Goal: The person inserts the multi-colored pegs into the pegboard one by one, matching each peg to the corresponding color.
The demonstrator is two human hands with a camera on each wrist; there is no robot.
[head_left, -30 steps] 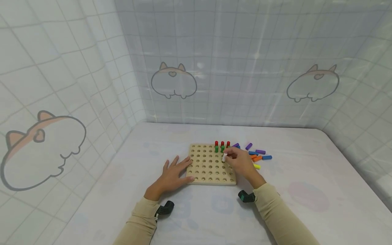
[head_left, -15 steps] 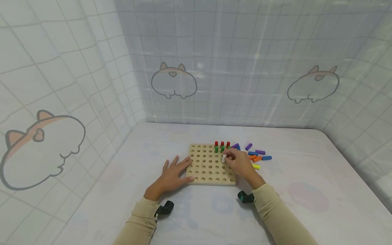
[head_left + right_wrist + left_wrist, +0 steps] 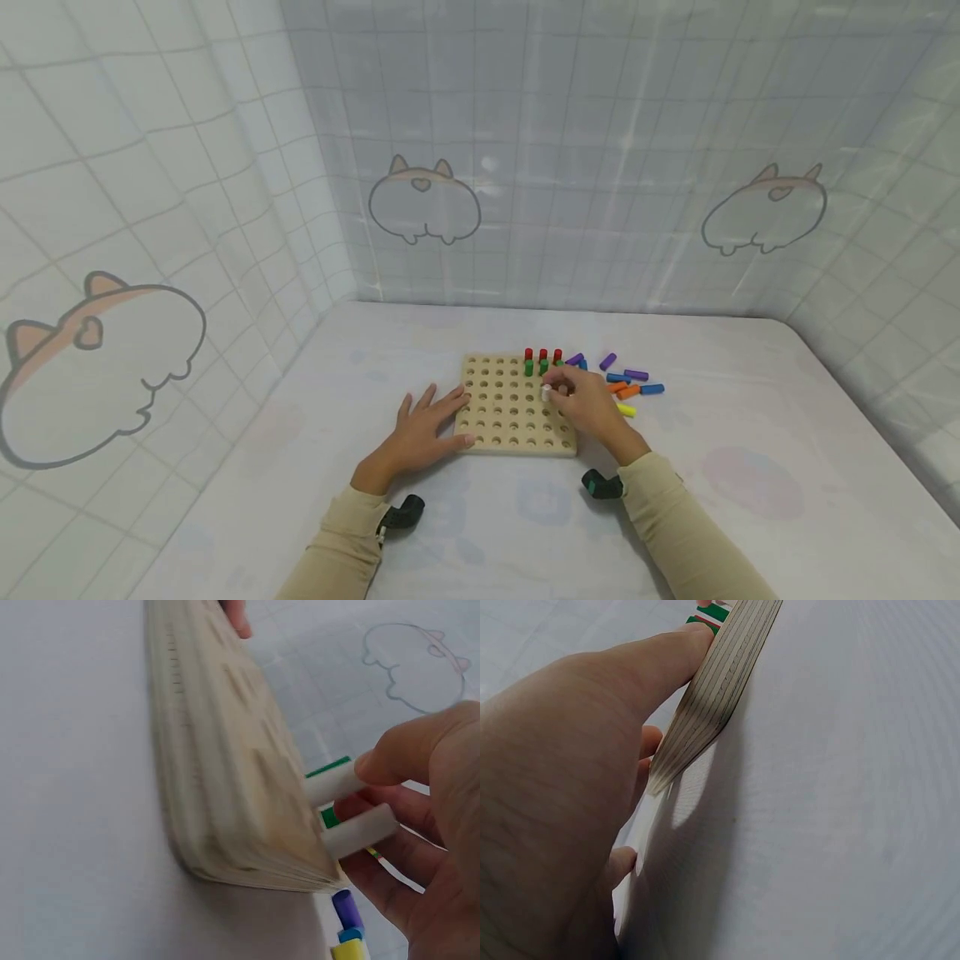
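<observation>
A wooden pegboard [image 3: 517,451] with rows of round holes lies flat on the table. My right hand [image 3: 588,404] pinches a white peg [image 3: 546,392] upright at a hole, in the row nearer me than the green pegs. In the right wrist view the thumb and fingers are on that white peg [image 3: 334,782], and a second white peg [image 3: 360,832] stands in the board beside it. Spread along the board's left edge, my left hand [image 3: 420,433] rests with straight fingers. Red pegs [image 3: 543,354] fill part of the back row, with green pegs [image 3: 529,367] in front of them.
Loose pegs lie right of the board: purple [image 3: 636,375], blue [image 3: 652,389], orange [image 3: 628,392] and yellow [image 3: 626,410]. A white cloth [image 3: 712,417] covers the table. Tiled-pattern curtains [image 3: 585,208] hang at the back and sides. Each wrist wears a black camera mount [image 3: 602,485].
The white peg has gone from slightly tilted to upright and sits a little lower and further left at its hole, the right hand moving with it. My left hand has kept its place.
</observation>
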